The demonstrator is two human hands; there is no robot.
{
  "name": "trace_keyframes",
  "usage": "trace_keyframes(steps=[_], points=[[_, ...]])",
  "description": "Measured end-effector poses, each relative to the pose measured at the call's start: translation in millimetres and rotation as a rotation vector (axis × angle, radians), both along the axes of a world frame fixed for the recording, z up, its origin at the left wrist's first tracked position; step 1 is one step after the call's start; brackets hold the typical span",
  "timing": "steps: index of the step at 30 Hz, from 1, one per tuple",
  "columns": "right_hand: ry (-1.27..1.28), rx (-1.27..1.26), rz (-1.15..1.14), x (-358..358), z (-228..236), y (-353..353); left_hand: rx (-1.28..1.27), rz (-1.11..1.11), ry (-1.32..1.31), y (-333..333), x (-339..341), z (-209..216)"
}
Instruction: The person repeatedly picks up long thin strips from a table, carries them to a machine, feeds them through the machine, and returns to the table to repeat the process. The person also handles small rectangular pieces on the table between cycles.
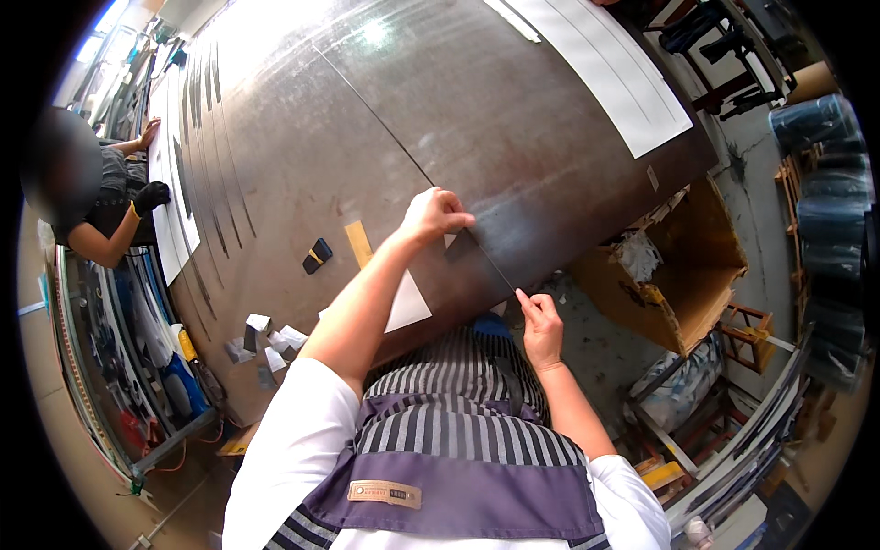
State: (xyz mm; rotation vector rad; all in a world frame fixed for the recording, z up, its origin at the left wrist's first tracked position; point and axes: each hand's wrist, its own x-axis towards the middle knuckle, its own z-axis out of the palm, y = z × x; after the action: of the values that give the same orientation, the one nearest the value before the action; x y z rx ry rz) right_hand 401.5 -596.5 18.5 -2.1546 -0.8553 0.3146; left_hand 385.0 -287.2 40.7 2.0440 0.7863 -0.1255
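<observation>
A long, thin dark strip runs slantwise across the brown tabletop, from the far side to the near edge. My right hand pinches its near end between thumb and fingers, just past the table's edge. Farther along the strip, my left hand is closed over it with curled fingers. Under the left fingers is a small dark and white patch I cannot make out. A white sheet lies partly behind my left forearm. Left of that arm are a tan strip and a small dark block with a yellow band.
Small grey and white scraps lie at the near left. More dark strips lie near a co-worker with one gloved hand. A long white sheet covers the far right. An open cardboard box stands beside the table.
</observation>
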Motion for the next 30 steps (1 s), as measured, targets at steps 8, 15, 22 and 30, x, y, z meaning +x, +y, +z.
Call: trace_keyframes(steps=[8,15,22,30], points=[[-0.193,-0.077,-0.023,3,100,-7,0.426,0.010,-0.524,-6,-44,54],[-0.272,-0.139,-0.017,-9,16,-30,0.783,-0.642,-0.217,-30,-71,1],[-0.242,-0.106,-0.005,-7,1,-33,0.838,-0.687,-0.102,-39,-78,-11],[-0.114,-0.232,-0.013,3,-10,-34,0.820,-0.711,-0.077,-41,-56,-3]])
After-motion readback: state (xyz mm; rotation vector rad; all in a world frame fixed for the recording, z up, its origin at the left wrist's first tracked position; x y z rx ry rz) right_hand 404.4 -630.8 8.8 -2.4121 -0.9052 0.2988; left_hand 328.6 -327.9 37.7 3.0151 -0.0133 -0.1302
